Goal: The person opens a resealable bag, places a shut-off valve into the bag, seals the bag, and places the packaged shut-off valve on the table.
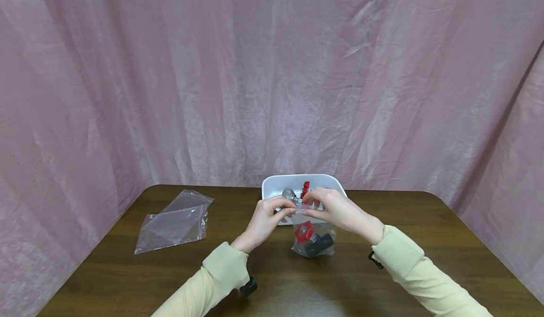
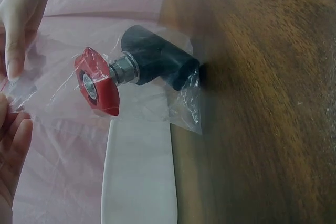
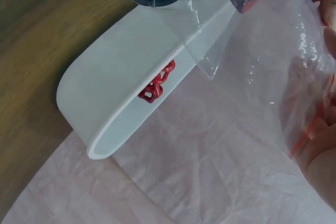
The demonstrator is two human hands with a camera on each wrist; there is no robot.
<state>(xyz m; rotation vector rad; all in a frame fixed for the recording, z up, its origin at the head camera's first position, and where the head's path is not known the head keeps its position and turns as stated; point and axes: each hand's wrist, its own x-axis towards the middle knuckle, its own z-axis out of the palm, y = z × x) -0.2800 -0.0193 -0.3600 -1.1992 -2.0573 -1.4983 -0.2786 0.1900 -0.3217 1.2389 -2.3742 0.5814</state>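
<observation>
A clear zip bag (image 1: 297,249) hangs between both hands in front of the white bin. Inside it is a valve (image 2: 152,59) with a black body, a metal nut and a red handwheel (image 2: 100,82). My left hand (image 1: 267,215) pinches the left part of the bag's top edge between thumb and fingers. At the same edge, further right, my right hand (image 1: 337,209) pinches the bag with thumb and fingers. A red zip line (image 3: 315,121) runs along the top in the right wrist view. The bag's lower end is close to the wooden table; whether it touches is unclear.
Behind the bag, a white bin (image 1: 272,183) holds a red handwheel part (image 1: 305,188) and a metal fitting (image 1: 290,195). Flat clear zip bags (image 1: 174,227) lie overlapping on the table's left side. Pink curtains (image 1: 255,81) surround the wooden table (image 1: 403,213).
</observation>
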